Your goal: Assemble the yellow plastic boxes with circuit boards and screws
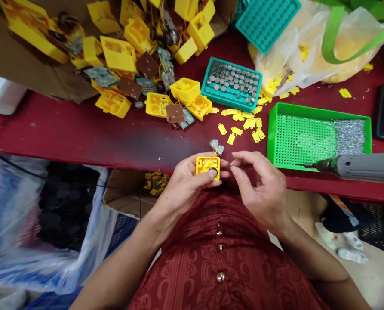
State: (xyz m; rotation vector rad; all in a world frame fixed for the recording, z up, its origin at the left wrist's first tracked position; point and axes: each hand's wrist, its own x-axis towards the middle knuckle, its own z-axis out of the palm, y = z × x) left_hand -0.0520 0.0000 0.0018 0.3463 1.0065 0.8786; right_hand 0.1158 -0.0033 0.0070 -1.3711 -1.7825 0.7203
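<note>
While the left fingers (225,174) pinched the case (204,165) near the surface (121,142) edge, the right fingers (248,157), loosely curled and slightly parted, hovered alongside, apparently empty. Because a board (216,147) sat outside it on thin wires (215,153), a tug risked snapping one.

A deep red garment (192,269) was worn, swirled with a tonal pattern — shiny round buttons (221,276) ran down its front — and both forearms (135,247) were bare.
</note>
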